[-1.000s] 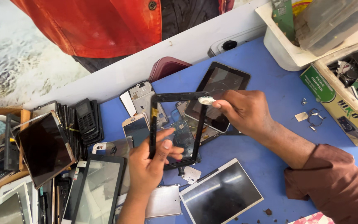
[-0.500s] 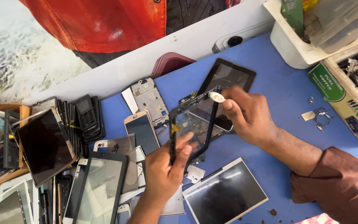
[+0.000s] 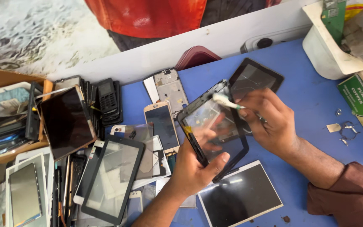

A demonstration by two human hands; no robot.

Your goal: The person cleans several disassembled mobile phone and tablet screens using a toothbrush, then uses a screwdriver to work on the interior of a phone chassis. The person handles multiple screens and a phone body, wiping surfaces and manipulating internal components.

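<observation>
My left hand (image 3: 196, 166) grips a black-framed touch panel with clear glass (image 3: 215, 126) from below, holding it tilted above the blue table (image 3: 311, 105). My right hand (image 3: 269, 122) holds a small brush with white bristles (image 3: 227, 101), its tip resting on the panel's upper edge. Through the glass I see my left fingers. A dark tablet screen (image 3: 255, 77) lies just behind the panel.
A display panel (image 3: 240, 195) lies below my hands. Phones, frames and screens crowd the left side, including a gold phone (image 3: 161, 126) and a black digitizer (image 3: 112, 178). A white tub (image 3: 337, 50) and a green box (image 3: 360, 98) stand right. A person in red stands beyond the table.
The panel has tilted from edge-on to face me, and both hands shifted slightly right. The brush moved from the top corner onto the upper edge of the glass.
</observation>
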